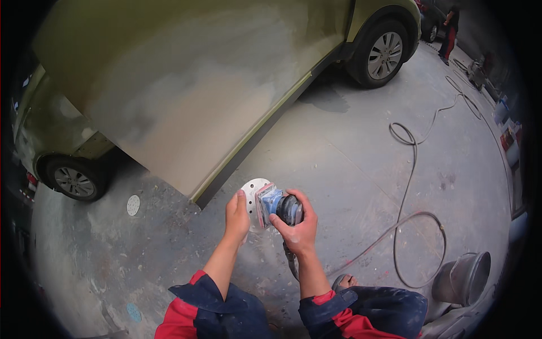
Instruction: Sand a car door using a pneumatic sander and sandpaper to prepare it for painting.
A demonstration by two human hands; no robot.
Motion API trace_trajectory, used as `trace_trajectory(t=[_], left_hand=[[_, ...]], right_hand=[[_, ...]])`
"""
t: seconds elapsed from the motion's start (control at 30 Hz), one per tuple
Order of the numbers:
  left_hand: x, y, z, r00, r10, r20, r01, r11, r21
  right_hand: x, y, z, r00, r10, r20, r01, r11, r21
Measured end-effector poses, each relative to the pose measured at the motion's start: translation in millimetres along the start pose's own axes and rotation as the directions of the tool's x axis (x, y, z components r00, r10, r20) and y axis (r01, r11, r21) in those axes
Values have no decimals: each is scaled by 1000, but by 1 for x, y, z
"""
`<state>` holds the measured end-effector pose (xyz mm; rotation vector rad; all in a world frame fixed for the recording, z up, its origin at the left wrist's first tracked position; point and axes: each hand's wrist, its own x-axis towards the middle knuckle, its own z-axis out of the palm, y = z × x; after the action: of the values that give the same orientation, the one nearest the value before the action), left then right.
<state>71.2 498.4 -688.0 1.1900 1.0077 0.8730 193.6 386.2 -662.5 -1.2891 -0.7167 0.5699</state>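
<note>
My right hand (pixel 301 226) is wrapped round a blue and black orbital sander (pixel 275 200), tilted so its pad faces left. A hose runs down from the tool beside my right forearm. In my left hand (pixel 237 216) is a round white sanding disc (pixel 255 186) with holes, gripped at its left edge with the thumb up. The disc stands right at the sander's pad; whether the two touch I cannot tell. Just beyond my hands is the open green car door (pixel 197 107), with a pale sanded patch across its lower part.
A grey air hose (pixel 415 164) loops over the dusty floor on the right. Near my foot stands a dark bucket (pixel 461 278). A white disc (pixel 133 205) and a blue disc (pixel 134 312) lie on the left floor. Another person (pixel 450 34) is far right.
</note>
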Motion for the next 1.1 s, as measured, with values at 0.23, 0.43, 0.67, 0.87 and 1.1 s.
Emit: trace_trajectory(t=[0.23,0.43,0.67,0.87,1.1], left_hand=[[-15,12,-10,998,32,56,-33,999,22],[-19,14,-9,993,46,111,-49,999,22],[-22,14,-11,992,80,99,-82,996,21],[-28,5,-8,990,66,121,-70,997,25],[-31,32,-7,933,-209,292,337,793,-508]], right_hand=[[-9,-7,22,1000,25,-14,-27,995,-97],[-3,-1,18,994,-103,-41,97,986,-137],[-3,-12,23,998,-64,3,64,991,-115],[-4,-5,17,991,-132,3,132,982,-136],[-3,-10,7,998,-63,6,63,989,-136]])
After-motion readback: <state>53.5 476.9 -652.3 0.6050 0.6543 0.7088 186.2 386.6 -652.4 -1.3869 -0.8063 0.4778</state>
